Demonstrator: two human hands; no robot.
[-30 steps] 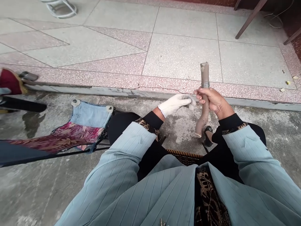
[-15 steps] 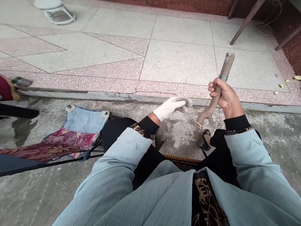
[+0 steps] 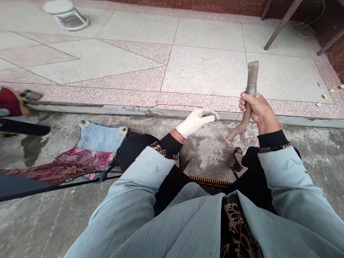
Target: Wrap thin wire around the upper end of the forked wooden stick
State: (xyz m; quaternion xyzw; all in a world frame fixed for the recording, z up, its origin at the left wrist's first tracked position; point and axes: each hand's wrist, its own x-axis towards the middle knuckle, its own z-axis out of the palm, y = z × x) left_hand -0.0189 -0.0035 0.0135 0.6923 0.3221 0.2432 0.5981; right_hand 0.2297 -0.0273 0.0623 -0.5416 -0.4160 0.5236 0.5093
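Across the top of my view I have the raised tiled floor (image 3: 204, 68), its pink-speckled border ending at a grey kerb. Below it lies stained concrete ground (image 3: 67, 222). The wearer's pale blue jacket (image 3: 182, 218) fills the bottom, both sleeves reaching forward. To my left I see a folding chair (image 3: 86, 157) in floral cloth and denim; farther up, a white stool (image 3: 60, 8) stands on the tiles.

The stick (image 3: 245, 119) is right of centre, in front of the kerb as I look down, nearly upright, its lower part bending off to the left. The bare right hand (image 3: 259, 109) is closed around its middle, just below a coil of wire (image 3: 251, 88) wound about the upper part. The gloved left hand (image 3: 197, 122) sits apart from the stick, fingers bent; I cannot tell whether they pinch anything. Near the right edge I make out small yellowish scraps (image 3: 325, 96) on the tiles.
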